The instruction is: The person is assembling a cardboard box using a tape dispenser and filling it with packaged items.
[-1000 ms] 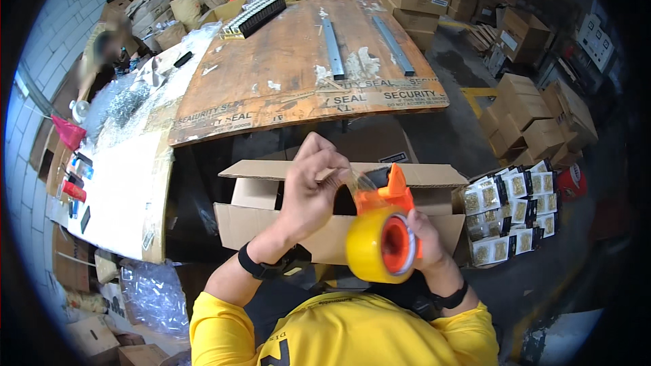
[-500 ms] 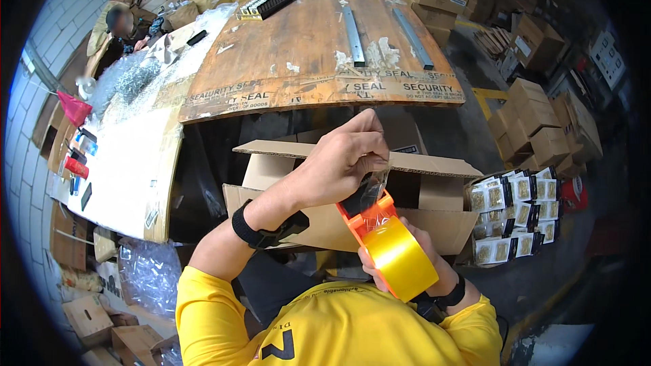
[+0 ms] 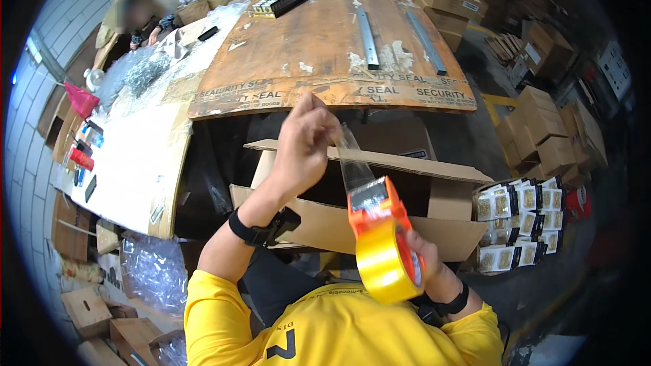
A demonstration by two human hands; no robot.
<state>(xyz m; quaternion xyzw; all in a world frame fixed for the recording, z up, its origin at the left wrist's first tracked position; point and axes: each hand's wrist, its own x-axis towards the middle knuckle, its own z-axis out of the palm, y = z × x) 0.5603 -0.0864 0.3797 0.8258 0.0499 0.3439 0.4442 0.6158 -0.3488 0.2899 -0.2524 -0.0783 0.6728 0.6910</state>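
Note:
My right hand (image 3: 428, 261) grips an orange tape dispenser (image 3: 378, 205) loaded with a wide yellow-looking tape roll (image 3: 380, 262). From the dispenser's head a strip of clear tape (image 3: 352, 157) stretches up and left, its free end pinched in the fingers of my left hand (image 3: 308, 146). Below both hands stands a cardboard box (image 3: 451, 234) with its top flaps raised; its inside is dark. Part of the box is hidden behind my left forearm and the dispenser.
A worn wooden table (image 3: 298, 47) with two metal bars (image 3: 368, 37) lies ahead. On the left is a white-topped table (image 3: 135, 163), with another person beyond it. Small packets (image 3: 519, 224) fill a box at right, near stacked cartons (image 3: 542, 129).
My left hand has moved left and up, drawing a length of tape out of the dispenser. The dispenser has turned more upright in my right hand.

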